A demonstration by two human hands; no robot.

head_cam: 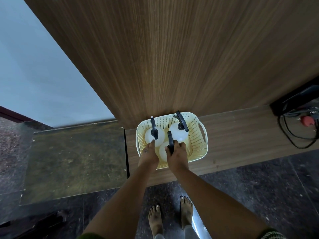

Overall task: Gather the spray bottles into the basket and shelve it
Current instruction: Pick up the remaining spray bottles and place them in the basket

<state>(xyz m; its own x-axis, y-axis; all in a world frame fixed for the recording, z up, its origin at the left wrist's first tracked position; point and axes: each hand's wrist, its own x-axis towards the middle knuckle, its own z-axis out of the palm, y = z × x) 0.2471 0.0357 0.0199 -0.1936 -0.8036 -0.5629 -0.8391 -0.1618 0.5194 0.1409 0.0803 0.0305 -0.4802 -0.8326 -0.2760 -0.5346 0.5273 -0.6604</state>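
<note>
**Three bottles in the basket, both hands at its near edge**

A tangle of black cables with a red plug (307, 120) lies on the same low wooden ledge (241, 138), well right of the cream perforated plastic basket (198, 144). A tall wood-grain panel (172, 57) rises directly behind the basket; dark speckled stone floor (259, 178) lies below, bare feet visible.

Three white spray bottles with black trigger heads stand inside: back left (152, 133), back right (180, 130), front (164, 150). The right hand (176, 156) is curled closed around the front bottle's trigger head. The left hand (148, 155) rests fingers-extended against the back-left bottle, over the basket's near rim.
</note>
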